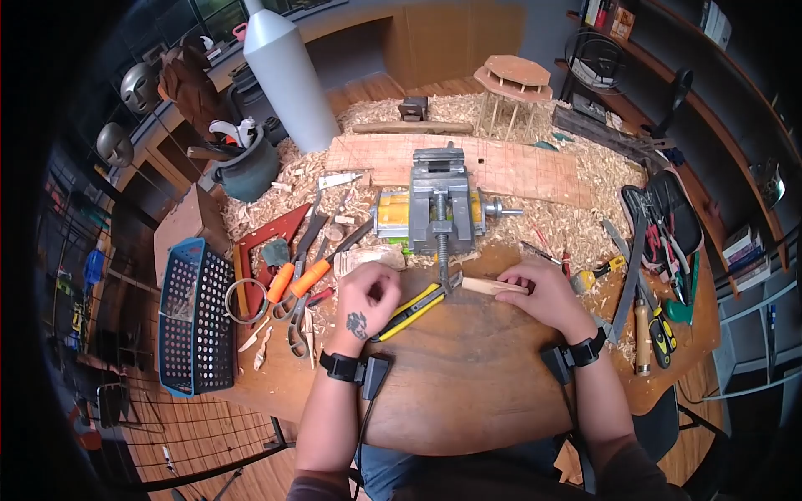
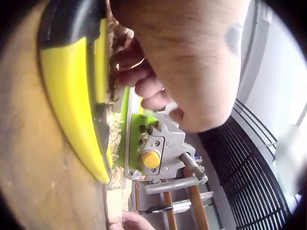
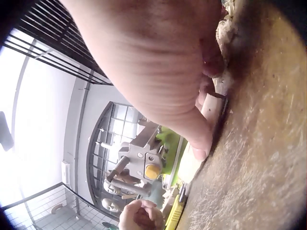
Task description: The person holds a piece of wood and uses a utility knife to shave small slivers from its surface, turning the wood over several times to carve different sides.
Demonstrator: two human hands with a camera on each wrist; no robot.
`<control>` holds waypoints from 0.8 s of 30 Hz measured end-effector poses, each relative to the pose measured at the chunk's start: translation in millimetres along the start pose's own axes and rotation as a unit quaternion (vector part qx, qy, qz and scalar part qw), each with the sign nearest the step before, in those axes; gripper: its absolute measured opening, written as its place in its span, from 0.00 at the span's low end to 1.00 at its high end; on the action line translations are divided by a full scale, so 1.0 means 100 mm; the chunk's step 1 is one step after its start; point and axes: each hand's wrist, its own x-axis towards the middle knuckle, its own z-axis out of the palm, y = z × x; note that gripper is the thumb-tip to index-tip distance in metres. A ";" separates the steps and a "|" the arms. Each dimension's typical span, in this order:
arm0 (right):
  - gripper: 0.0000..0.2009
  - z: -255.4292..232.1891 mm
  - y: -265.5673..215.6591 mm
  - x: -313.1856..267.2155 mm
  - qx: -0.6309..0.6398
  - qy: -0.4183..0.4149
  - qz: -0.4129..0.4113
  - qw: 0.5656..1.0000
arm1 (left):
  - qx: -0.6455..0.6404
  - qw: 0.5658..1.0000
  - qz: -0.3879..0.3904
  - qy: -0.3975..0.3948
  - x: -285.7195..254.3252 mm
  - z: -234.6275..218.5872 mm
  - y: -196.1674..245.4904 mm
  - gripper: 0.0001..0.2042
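Observation:
My right hand (image 1: 543, 292) pinches a pale strip of wood (image 1: 484, 285) between thumb and fingers, low over the table. The strip's far end points left, right at the metal head of the pliers (image 1: 409, 312). These have yellow and black handles (image 2: 67, 91) and lie slantwise on the bare wood. Just left of them is my left hand (image 1: 372, 299), its fingers loosely curled with nothing seen in them. In the left wrist view those fingertips are partly hidden behind the palm, close to shavings. Behind both hands stands a grey metal vise (image 1: 440, 200).
A blue perforated basket (image 1: 196, 321) stands at the left edge. Orange-handled scissors (image 1: 296, 288) lie beside the left hand. To the right are a chisel (image 1: 642, 334) and a tool case (image 1: 668, 217). Wood shavings cover the back, around a long board (image 1: 535, 171).

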 end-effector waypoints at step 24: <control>0.18 0.40 0.02 -0.14 0.400 0.063 0.041 0.913 | 0.161 0.968 0.092 -0.170 -0.18 -0.10 0.40 0.11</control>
